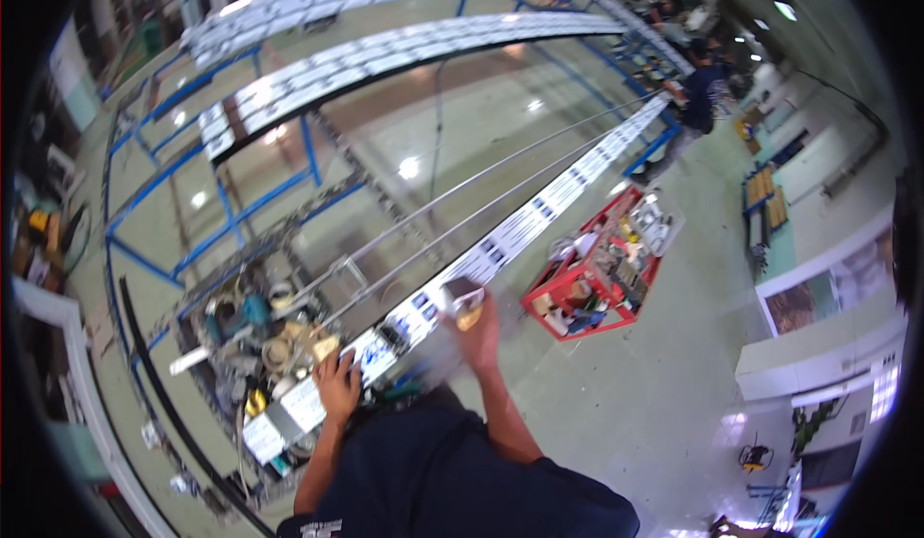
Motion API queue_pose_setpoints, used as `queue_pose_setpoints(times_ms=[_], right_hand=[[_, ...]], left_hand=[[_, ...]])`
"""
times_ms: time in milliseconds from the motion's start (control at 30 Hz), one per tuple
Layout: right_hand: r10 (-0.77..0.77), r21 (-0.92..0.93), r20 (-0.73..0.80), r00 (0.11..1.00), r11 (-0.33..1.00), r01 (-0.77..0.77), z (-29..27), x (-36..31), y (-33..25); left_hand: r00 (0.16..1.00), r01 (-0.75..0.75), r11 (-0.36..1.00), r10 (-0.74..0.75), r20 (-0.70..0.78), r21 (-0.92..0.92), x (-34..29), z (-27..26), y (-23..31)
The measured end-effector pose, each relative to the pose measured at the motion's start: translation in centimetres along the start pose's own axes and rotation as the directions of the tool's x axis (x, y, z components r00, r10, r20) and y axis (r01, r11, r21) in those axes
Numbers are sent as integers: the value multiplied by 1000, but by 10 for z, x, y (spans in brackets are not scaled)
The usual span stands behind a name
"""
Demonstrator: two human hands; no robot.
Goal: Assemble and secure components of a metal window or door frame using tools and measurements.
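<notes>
A long straight profile (525, 225), wrapped in white film with dark printed blocks, runs from near me to the far right. My left hand (337, 386) lies on its near part, fingers spread, beside a small tan piece (327, 347). Above the profile's right side, my right hand (476, 334) is closed around a small block-like piece (463, 293) with a dark top and a pale edge. Motion smears that hand, and the piece's exact kind is unclear. Between my hands a small dark metal-looking part (393, 336) sits on the profile.
Left of the profile, a tray (214, 384) holds tape rolls and tools. A red cart (577, 270) full of supplies stands at the right. Two thin rods (472, 194) run alongside the profile. Film-wrapped profiles (385, 62) rest on blue frames beyond. Another person (705, 95) stands at the far end.
</notes>
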State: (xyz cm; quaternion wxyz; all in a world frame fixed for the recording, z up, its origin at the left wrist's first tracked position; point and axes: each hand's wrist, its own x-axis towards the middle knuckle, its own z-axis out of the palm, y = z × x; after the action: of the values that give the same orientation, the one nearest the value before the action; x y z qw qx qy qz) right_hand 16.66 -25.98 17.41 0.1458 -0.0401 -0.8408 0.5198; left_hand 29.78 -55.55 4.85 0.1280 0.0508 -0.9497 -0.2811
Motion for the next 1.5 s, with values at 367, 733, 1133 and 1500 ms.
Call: queue_pose_setpoints(times_ms=[367,733,1133,1500], right_hand=[[112,-28,288,951,994,-108,3,8,18],[133,-170,476,869,984,-58,43,-25,26],[93,-319,540,837,942,102,105,-37,0],[-288,-4,722,629,907,420,81,-1,-27]], left_hand=[[1000,-17,999,18,-4,42,9,-1,3],[999,5,999,-6,36,38,7,0,-5],[999,37,996,-40,36,77,4,1,-12],[987,157,952,-163,-2,-261,17,-14,-12]])
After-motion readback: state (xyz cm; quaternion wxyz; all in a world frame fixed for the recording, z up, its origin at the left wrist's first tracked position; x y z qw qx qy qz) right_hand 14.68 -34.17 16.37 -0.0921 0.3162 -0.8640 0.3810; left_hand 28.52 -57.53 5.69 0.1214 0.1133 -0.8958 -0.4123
